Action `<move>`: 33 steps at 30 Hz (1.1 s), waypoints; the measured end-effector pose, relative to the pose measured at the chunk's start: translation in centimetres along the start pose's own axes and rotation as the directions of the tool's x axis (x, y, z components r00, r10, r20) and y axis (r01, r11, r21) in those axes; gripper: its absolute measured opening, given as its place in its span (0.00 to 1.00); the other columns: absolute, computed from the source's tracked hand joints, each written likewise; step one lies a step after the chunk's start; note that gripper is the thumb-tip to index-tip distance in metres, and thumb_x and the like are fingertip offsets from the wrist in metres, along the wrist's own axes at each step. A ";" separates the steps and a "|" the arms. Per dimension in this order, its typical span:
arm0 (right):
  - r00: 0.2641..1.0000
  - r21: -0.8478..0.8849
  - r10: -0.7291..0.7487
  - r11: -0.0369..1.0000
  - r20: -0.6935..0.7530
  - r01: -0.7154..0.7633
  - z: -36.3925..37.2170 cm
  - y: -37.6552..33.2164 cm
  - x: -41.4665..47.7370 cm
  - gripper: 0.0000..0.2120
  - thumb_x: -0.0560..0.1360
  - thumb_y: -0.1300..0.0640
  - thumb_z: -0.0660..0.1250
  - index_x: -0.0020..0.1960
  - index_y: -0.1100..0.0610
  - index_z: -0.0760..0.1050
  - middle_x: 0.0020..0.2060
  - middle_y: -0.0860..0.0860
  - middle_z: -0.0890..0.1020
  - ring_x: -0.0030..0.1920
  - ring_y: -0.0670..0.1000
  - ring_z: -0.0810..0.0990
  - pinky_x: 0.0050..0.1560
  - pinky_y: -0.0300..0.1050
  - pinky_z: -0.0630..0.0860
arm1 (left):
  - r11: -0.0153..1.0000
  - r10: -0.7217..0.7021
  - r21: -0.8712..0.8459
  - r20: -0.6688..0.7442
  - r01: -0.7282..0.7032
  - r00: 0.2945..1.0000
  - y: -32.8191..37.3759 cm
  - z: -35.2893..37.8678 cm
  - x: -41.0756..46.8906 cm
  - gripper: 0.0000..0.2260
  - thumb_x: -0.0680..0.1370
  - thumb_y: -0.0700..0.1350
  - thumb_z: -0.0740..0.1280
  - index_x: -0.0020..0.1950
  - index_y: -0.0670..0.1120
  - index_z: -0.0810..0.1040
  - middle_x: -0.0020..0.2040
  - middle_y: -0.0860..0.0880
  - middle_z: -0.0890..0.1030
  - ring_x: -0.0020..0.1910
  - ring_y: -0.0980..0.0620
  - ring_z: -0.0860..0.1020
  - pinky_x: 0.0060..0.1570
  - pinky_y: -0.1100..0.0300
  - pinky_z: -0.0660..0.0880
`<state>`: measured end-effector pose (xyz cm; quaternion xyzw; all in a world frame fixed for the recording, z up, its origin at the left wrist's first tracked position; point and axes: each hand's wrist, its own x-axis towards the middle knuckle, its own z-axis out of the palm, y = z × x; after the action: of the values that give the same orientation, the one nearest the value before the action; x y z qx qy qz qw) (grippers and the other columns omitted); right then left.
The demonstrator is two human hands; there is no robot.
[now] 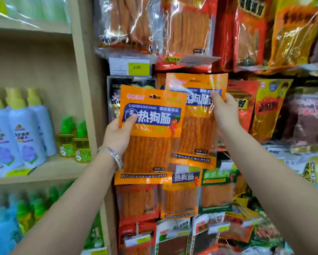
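My left hand (pixel 117 134) grips an orange snack packet (pixel 150 137) by its left edge, thumb on the blue label, holding it upright in front of the rack. A bracelet sits on that wrist. My right hand (pixel 225 112) pinches a second, identical orange packet (pixel 195 126) at its right edge, a little higher and behind the first. The left packet overlaps the lower left part of the right one. Both show orange sticks through a clear window.
A rack of hanging snack packets (pixel 187 26) fills the middle and right, with more orange packets (pixel 180 196) below. A yellow price tag (pixel 137 67) reads 2.00. At left, a wooden shelf (pixel 44 172) carries spray bottles (pixel 23 133) and small yellow bottles (pixel 75 142).
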<state>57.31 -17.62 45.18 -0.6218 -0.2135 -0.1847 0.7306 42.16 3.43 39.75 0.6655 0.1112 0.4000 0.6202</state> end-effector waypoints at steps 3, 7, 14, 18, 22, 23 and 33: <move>0.999 0.036 0.032 0.999 0.016 -0.032 1.1 -0.1 1.6 0.06 0.77 0.54 0.64 0.42 0.54 0.75 0.42 0.54 0.81 0.43 0.51 0.78 0.46 0.48 0.74 | 1.000 -0.003 -0.014 0.020 0.003 1.000 0.3 0.3 1.1 0.09 0.74 0.58 0.67 0.47 0.55 0.79 0.41 0.55 0.85 0.39 0.54 0.84 0.43 0.52 0.78; 0.997 0.078 0.070 0.994 0.028 -0.072 2.1 0.0 3.1 0.08 0.77 0.56 0.64 0.39 0.52 0.75 0.35 0.45 0.81 0.33 0.41 0.79 0.35 0.34 0.75 | 1.000 -0.007 -0.016 0.041 0.008 0.999 0.7 0.8 2.1 0.09 0.75 0.59 0.66 0.48 0.56 0.78 0.41 0.55 0.85 0.39 0.54 0.84 0.41 0.53 0.77; 0.996 0.005 0.041 0.999 0.081 -0.041 2.2 1.5 3.7 0.09 0.76 0.56 0.63 0.45 0.62 0.76 0.41 0.56 0.81 0.41 0.52 0.77 0.45 0.50 0.74 | 0.999 -0.036 -0.024 0.015 0.037 0.999 0.2 1.6 3.3 0.11 0.74 0.60 0.66 0.49 0.55 0.78 0.42 0.53 0.85 0.41 0.51 0.84 0.51 0.44 0.78; 0.997 -0.046 -0.016 0.999 0.076 0.019 1.8 2.7 4.0 0.05 0.77 0.52 0.65 0.44 0.53 0.73 0.40 0.48 0.78 0.38 0.44 0.76 0.38 0.38 0.71 | 0.999 -0.047 -0.014 0.022 0.047 0.999 0.1 2.5 3.4 0.10 0.74 0.59 0.66 0.47 0.55 0.78 0.43 0.51 0.85 0.43 0.49 0.84 0.52 0.42 0.78; 0.999 -0.049 -0.035 0.998 0.003 0.036 1.4 3.9 3.9 0.14 0.73 0.53 0.71 0.52 0.53 0.67 0.40 0.46 0.71 0.39 0.43 0.72 0.41 0.37 0.69 | 0.999 -0.048 -0.006 0.055 0.049 0.997 0.4 3.6 3.3 0.09 0.75 0.59 0.66 0.47 0.54 0.78 0.43 0.51 0.85 0.44 0.48 0.84 0.53 0.42 0.77; 0.998 -0.053 -0.058 0.997 -0.013 0.057 1.3 4.1 3.8 0.15 0.73 0.54 0.71 0.50 0.53 0.66 0.39 0.46 0.69 0.37 0.44 0.70 0.41 0.37 0.68 | 0.999 -0.045 0.002 0.069 0.045 0.997 0.4 3.8 3.3 0.10 0.75 0.59 0.66 0.48 0.54 0.78 0.44 0.51 0.85 0.45 0.48 0.84 0.53 0.42 0.77; 0.981 0.081 -0.100 0.993 0.167 0.088 -0.1 2.7 2.3 0.25 0.75 0.38 0.60 0.41 0.61 0.76 0.35 0.52 0.78 0.35 0.49 0.77 0.40 0.45 0.72 | 0.993 0.070 0.084 0.177 -0.086 0.982 0.9 7.7 2.9 0.07 0.76 0.57 0.65 0.45 0.57 0.80 0.47 0.55 0.84 0.49 0.51 0.82 0.56 0.45 0.76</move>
<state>60.69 -17.25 44.16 -0.5974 -0.3109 -0.1573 0.7223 48.95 -0.53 42.41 0.7292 0.0487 0.3592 0.5804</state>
